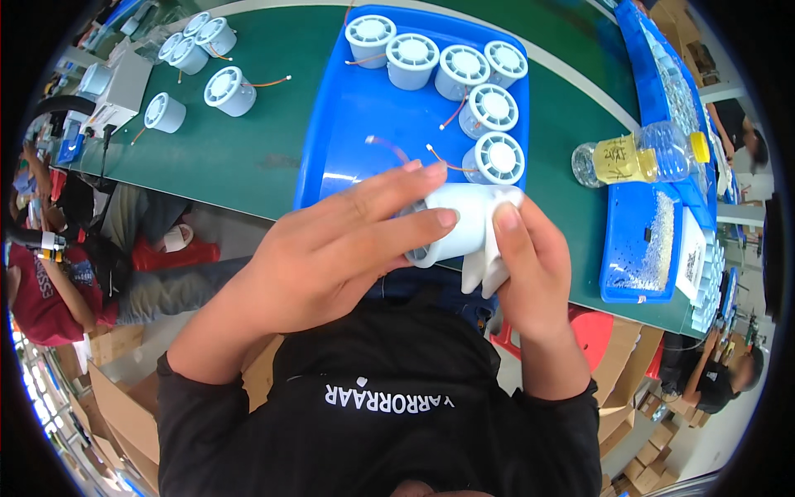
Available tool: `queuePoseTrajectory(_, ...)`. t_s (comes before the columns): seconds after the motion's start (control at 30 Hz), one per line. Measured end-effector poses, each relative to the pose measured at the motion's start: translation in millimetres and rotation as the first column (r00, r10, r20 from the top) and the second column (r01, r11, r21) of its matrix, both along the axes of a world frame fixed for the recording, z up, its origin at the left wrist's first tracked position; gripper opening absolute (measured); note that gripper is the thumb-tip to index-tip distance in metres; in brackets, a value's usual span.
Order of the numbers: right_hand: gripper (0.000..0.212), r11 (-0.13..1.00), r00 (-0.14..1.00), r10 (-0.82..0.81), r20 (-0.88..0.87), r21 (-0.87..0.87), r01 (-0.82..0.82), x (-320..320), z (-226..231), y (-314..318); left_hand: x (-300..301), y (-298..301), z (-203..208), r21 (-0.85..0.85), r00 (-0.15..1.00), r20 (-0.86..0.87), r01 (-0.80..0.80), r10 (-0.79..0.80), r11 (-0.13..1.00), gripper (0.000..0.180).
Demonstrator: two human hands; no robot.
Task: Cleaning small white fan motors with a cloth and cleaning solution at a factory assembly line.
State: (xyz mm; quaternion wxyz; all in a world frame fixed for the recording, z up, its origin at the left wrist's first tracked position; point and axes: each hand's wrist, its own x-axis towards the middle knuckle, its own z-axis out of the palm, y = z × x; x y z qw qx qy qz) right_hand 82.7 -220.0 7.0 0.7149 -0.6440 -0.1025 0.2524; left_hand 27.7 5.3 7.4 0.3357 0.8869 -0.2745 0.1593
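Between my hands, just over the table's near edge, is a white cylindrical housing (455, 219) lying on its side, a thin orange wire trailing from its left end. My left hand (344, 236) is closed round that left end, fingers along its side. A white cloth (489, 257) is pressed against the other end by my right hand (530, 257), thumb on top. Just beyond, a blue tray (335, 124) holds several similar white housings, the nearest one (499, 157) standing with its vented round face up and a wire beside it.
More white housings (230, 91) stand on the green table (257, 149) at the left. To the right lie a clear bottle (642, 157) with a yellow cap and a shallow blue bin (633, 248) of small pale parts. Other people sit at both sides; cardboard boxes (124, 406) stand behind me.
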Motion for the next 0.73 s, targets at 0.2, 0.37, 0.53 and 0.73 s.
queuePoseTrajectory(0.2, 0.030, 0.965, 0.475, 0.116, 0.872, -0.213, 0.156, -11.6, -7.0, -4.0, -13.8, -5.0, 9.3, -0.758, 0.660, -0.628, -0.401, -0.411, 0.513, 0.073)
queuePoseTrajectory(0.37, 0.028, 0.943, 0.305, 0.197, 0.932, -0.266, 0.202, -21.5, -14.7, -7.7, -14.6, -4.1, 10.6, -0.806, 0.626, -0.591, -0.424, -0.509, 0.413, 0.070)
queuePoseTrajectory(0.53, 0.032, 0.989, 0.955, -0.031, 0.294, -0.130, 0.072, -21.5, 11.6, 14.2, -21.9, -3.9, 5.8, -0.334, 0.954, -0.299, -0.127, 0.022, 0.934, 0.070)
queuePoseTrajectory(0.73, 0.049, 0.865, 0.881, 0.068, -0.469, 0.468, 0.182, -2.7, -2.6, 21.4, -19.6, 6.0, -10.5, -0.329, 0.998, 0.015, -0.057, 0.065, 0.943, 0.080)
